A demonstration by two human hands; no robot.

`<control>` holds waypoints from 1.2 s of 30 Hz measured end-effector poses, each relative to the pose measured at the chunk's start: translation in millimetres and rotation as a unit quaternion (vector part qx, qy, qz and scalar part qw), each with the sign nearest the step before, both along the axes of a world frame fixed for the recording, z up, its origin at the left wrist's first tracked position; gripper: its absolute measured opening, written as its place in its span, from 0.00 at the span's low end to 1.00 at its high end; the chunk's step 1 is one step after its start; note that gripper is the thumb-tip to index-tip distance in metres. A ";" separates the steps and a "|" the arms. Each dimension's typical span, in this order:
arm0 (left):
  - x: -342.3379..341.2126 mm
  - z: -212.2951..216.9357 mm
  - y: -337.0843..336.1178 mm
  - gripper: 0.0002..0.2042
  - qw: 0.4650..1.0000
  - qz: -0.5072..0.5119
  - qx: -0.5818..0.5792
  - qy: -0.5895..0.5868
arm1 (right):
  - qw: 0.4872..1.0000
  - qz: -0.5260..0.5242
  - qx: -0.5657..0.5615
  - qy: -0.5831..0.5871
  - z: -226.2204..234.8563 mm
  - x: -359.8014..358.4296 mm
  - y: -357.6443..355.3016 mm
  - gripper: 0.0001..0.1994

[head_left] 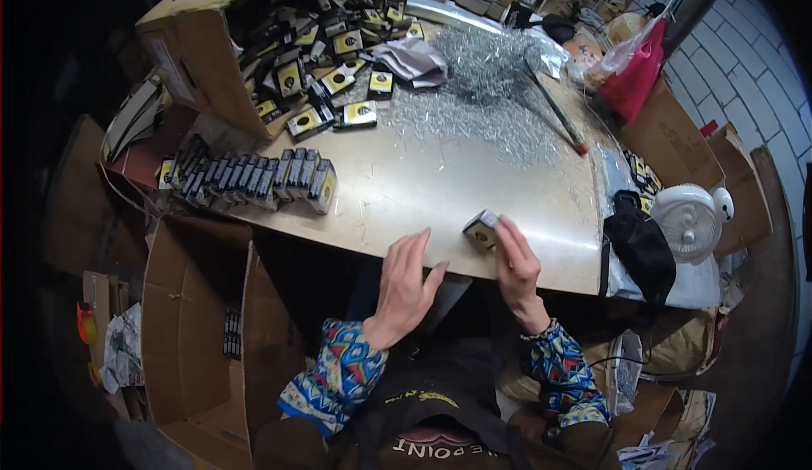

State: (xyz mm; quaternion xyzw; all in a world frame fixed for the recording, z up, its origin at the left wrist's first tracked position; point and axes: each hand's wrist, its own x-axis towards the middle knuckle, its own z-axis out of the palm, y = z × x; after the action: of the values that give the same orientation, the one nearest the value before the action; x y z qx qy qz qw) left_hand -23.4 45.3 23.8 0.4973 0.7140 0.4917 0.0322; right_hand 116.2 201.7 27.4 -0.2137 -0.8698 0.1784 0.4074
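Note:
In my right hand (519,269) is a small black and yellow box (480,230), gripped at its right side and tilted on the table (406,174) near the front edge. My left hand (406,288) hovers at that edge with fingers stretched out, holding nothing. To the left of it, a row of similar small boxes (288,175) stands packed side by side. Behind the row, many more such boxes (348,43) spill in a heap from a large carton (190,72) lying on its side.
Thin silvery pieces (486,68) lie piled at the back, beside crumpled paper (413,60) and a dark stick (554,104). A white fan (687,223) and black pouch (639,250) sit at the right. Below the table's left edge stands an open cardboard box (190,326).

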 end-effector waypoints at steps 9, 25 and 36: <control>-120.7 37.6 19.9 0.23 0.932 0.159 -0.137 0.294 | 0.987 0.081 0.050 -0.131 -9.7 -90.7 62.5 0.14; -255.7 71.5 126.8 0.41 0.915 0.013 -0.294 0.275 | 0.979 -0.035 0.082 -0.186 -32.8 -113.9 148.5 0.20; -72.4 25.6 27.7 0.36 0.997 -0.038 -0.064 -0.006 | 0.973 0.156 0.089 -0.145 -12.1 -64.6 105.1 0.12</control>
State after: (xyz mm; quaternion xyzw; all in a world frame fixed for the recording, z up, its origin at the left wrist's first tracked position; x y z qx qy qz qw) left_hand -95.8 73.0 49.4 0.5185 0.7240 0.4466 0.0867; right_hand 51.6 306.8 15.3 -0.0617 -0.9546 0.1286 0.2615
